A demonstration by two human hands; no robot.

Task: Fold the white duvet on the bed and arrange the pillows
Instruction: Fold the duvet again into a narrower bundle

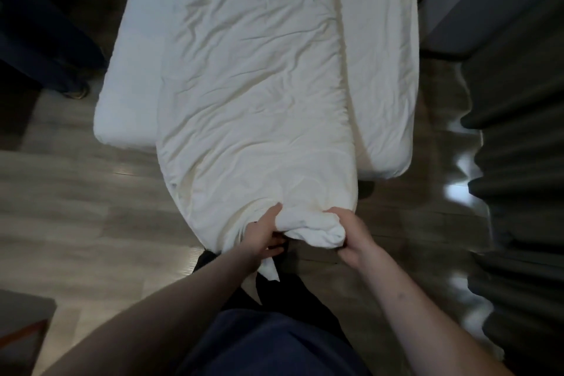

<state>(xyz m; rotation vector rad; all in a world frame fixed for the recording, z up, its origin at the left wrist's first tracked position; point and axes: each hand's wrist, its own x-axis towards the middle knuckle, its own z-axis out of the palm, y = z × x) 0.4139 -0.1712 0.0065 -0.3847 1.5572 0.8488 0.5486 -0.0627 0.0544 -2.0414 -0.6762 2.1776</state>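
Both hands on the white duvet point(253, 85), folded lengthwise down the bed point(131, 85), end hanging past the foot edge. Left hand point(264, 233) and right hand point(351, 238) fingers bunch that soft, bulky end; grip thick folds.

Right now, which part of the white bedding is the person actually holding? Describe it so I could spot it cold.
Start at the white mattress filling the upper frame; a long, creased white duvet runs down its middle and overhangs the near end. The held part is the bunched near end of the duvet, with the left hand and right hand each taking a grip. Unlike the flat stretch above, it is rolled thick.
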